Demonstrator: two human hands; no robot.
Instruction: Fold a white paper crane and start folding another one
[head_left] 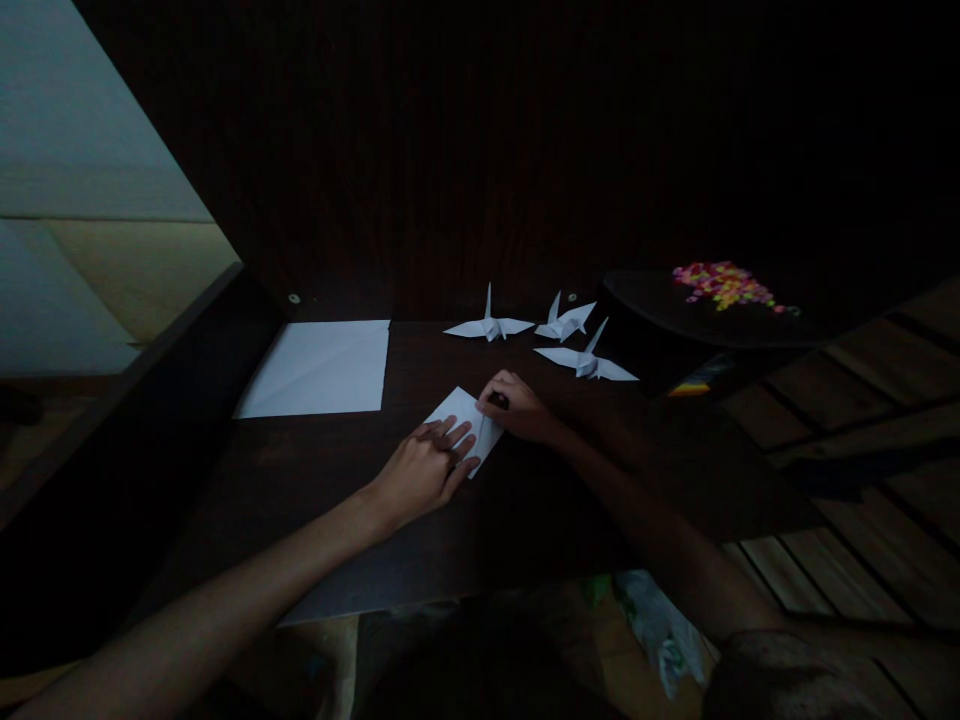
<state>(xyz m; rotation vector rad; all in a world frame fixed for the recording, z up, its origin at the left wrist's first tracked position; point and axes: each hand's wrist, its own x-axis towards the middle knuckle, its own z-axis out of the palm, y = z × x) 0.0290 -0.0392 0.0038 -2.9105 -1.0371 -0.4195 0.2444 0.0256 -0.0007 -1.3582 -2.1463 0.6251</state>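
A small folded white paper (459,402) lies on the dark desk, one corner pointing away from me. My left hand (427,460) rests flat across it with the fingers spread, pressing it to the desk. At its right edge my right hand (514,405) is closed, thumb and forefinger pinching the paper's edge. Beyond my hands stand three white paper cranes: one crane (491,327) at the left, a second crane (566,322) to its right, and a nearer crane (587,362). The left palm hides part of the folded paper.
A larger white sheet (322,365) lies flat at the back left. On a dark rounded shelf (645,295) at the right sits a pile of small colourful pieces (724,285). A dark side board (150,420) edges the desk on the left. Plastic bags (660,625) lie below the front edge.
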